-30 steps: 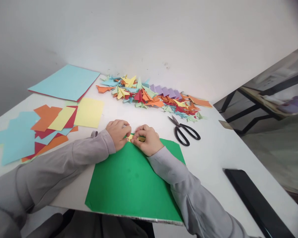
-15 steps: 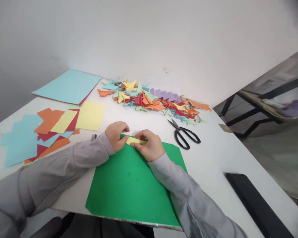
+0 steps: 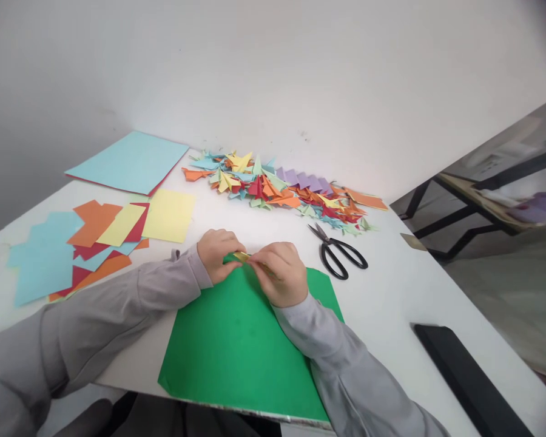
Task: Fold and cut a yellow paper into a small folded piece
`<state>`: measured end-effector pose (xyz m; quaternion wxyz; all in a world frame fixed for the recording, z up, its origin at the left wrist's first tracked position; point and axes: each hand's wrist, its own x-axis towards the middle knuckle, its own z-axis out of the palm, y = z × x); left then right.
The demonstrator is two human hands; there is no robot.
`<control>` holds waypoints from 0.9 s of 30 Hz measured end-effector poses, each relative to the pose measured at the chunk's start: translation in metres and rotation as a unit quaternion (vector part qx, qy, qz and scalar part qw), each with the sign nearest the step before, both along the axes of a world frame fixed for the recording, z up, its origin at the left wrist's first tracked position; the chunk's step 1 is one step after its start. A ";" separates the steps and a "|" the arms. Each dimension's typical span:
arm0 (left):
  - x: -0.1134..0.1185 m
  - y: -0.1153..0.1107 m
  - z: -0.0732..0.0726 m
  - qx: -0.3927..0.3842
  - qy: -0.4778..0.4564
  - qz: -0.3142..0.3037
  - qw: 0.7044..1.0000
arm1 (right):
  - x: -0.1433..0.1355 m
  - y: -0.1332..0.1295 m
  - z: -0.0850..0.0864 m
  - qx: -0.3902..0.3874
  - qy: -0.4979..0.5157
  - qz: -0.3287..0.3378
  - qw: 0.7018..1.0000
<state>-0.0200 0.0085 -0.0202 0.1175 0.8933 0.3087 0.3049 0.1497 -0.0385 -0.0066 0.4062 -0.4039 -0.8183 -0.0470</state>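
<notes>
A small folded piece of yellow paper (image 3: 242, 257) is held between my two hands above the far part of a green sheet (image 3: 241, 340). My right hand (image 3: 284, 274) pinches it between thumb and forefinger, and the curled fingers hide its right part. At its left end is my left hand (image 3: 216, 255), with the forefinger and thumb closed around that end. Only a narrow strip of the yellow paper shows. Black-handled scissors (image 3: 338, 249) lie with parted blades to the right of my right hand.
Folded paper pieces in many colours (image 3: 264, 185) form a long heap by the wall. Loose coloured paper (image 3: 50, 249) and a yellow sheet (image 3: 169, 215) lie left, before a light blue sheet (image 3: 131, 161). A black bar-shaped object (image 3: 468, 379) rests on the white table (image 3: 386, 340) at right.
The yellow paper has turned between my fingers and now shows a narrower strip. My right hand has rolled over it, and my left forefinger has come down onto its left end.
</notes>
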 end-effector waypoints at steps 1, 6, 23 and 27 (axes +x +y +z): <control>-0.001 0.000 0.000 0.006 0.003 -0.006 1.000 | 0.000 -0.001 0.000 0.008 -0.013 0.003 1.000; -0.002 -0.001 0.003 0.033 -0.002 -0.020 0.999 | 0.002 0.001 0.000 -0.002 -0.053 -0.027 0.998; -0.002 -0.007 0.008 0.159 0.050 0.018 0.986 | 0.001 0.000 0.002 0.081 -0.145 -0.032 0.986; -0.002 -0.009 0.012 0.179 0.072 0.002 0.981 | -0.001 -0.001 0.003 0.095 -0.148 -0.027 0.984</control>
